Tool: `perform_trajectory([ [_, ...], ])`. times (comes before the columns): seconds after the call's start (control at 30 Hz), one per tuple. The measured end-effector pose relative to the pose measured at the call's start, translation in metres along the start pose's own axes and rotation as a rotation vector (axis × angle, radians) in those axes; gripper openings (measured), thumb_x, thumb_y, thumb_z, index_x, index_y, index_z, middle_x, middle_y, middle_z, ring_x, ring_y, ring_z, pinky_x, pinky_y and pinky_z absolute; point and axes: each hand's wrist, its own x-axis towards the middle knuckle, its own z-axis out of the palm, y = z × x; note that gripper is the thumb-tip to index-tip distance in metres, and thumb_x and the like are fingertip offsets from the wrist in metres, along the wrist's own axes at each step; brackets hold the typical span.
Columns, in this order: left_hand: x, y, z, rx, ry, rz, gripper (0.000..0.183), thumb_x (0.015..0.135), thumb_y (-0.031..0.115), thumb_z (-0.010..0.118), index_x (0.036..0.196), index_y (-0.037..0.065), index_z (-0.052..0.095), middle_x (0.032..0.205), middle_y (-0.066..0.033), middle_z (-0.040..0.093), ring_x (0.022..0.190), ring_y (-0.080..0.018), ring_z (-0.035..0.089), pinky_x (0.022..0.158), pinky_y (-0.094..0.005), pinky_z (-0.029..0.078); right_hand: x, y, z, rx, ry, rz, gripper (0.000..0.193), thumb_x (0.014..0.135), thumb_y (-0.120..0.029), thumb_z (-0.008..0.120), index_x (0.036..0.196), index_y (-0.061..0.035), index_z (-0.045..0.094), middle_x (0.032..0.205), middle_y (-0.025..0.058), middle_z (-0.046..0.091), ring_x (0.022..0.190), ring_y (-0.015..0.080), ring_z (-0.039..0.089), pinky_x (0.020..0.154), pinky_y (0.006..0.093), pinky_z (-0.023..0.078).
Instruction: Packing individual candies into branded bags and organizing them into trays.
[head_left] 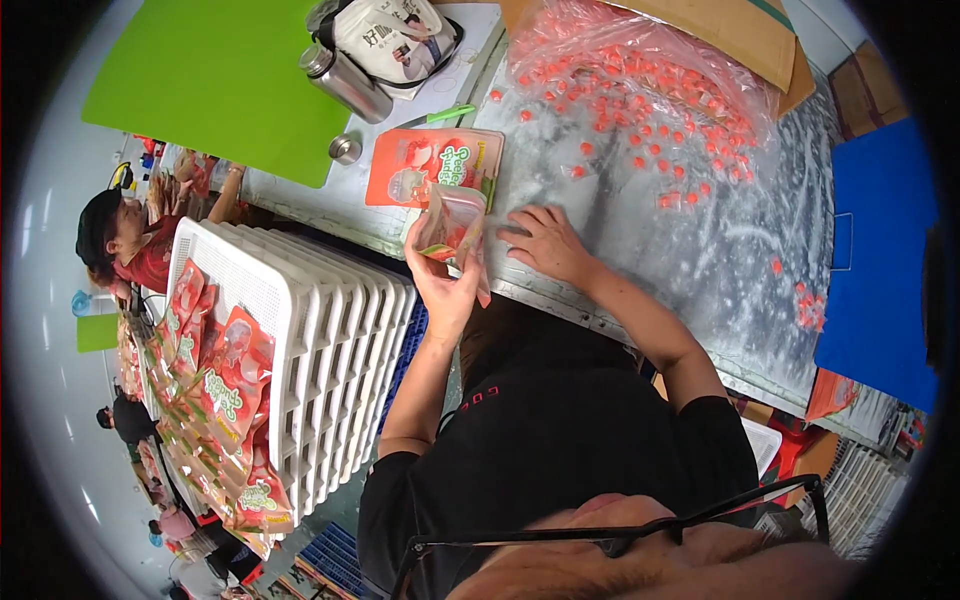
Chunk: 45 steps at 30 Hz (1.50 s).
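Note:
My left hand is closed around a red candy pouch, held upright at the table's near edge with its mouth spread apart. What lies inside the pouch is hard to make out. Just right of it, my right hand hovers over or rests on the metal tabletop, fingers spread and nothing visible in them. Beyond the left hand lies a flat red pouch, partly covered by the held one. Many small red wrapped candies are scattered and heaped across the far side of the table.
A clear plastic bag in a cardboard box spills the candies. At the back left are a steel flask, its cap, a green-handled knife and a white bag. Stacked white crates with filled pouches stand left.

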Motion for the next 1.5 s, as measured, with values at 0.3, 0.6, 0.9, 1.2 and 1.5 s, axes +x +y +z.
perform_trajectory([
  [0.3,-0.012,-0.022,0.013,0.191,-0.104,0.158,0.078,0.071,-0.013,0.069,0.142,0.0,0.037,0.141,-0.0205,0.046,0.126,-0.0307,0.052,0.093,-0.0343,0.052,0.004,0.005,-0.039,0.585,0.311,0.416,0.017,0.081,-0.01,0.072,0.097,-0.0053,0.072,0.086,0.0107,0.063,0.076,0.0267,0.065,0.067,0.0349,0.053],
  [0.6,-0.015,-0.005,0.036,0.393,-0.287,0.344,0.083,0.065,-0.009,0.075,0.14,0.001,0.041,0.141,-0.023,0.045,0.132,-0.0416,0.046,0.105,-0.0452,0.046,0.053,-0.047,-0.175,0.441,0.078,0.089,0.013,0.084,-0.009,0.073,0.092,0.0011,0.07,0.085,0.0084,0.064,0.076,0.016,0.064,0.067,0.028,0.049],
  [0.9,-0.018,0.012,0.05,0.305,-0.256,0.187,0.076,0.072,-0.007,0.071,0.14,-0.001,0.038,0.136,-0.0226,0.05,0.124,-0.0336,0.055,0.102,-0.0401,0.045,0.054,-0.062,-0.123,0.858,0.605,0.238,0.01,0.088,-0.007,0.068,0.092,0.0025,0.067,0.09,0.0087,0.065,0.083,0.0159,0.063,0.075,0.0284,0.049],
  [1.2,-0.02,0.006,0.053,0.404,-0.317,0.306,0.083,0.066,-0.008,0.075,0.141,0.001,0.039,0.141,-0.0228,0.047,0.13,-0.0399,0.048,0.102,-0.043,0.048,0.062,-0.065,-0.135,1.217,0.577,0.495,0.01,0.097,-0.006,0.059,0.097,0.0005,0.066,0.095,0.0048,0.066,0.086,0.0104,0.059,0.078,0.025,0.047],
  [1.5,-0.02,0.01,0.045,0.006,-0.168,0.047,0.075,0.077,-0.011,0.066,0.144,0.0,0.033,0.14,-0.017,0.046,0.124,-0.0252,0.052,0.1,-0.0344,0.046,0.038,0.011,-0.112,0.293,0.575,0.348,0.03,0.093,-0.029,0.066,0.112,-0.0061,0.068,0.119,0.0152,0.064,0.113,0.0314,0.059,0.098,0.0462,0.045],
])
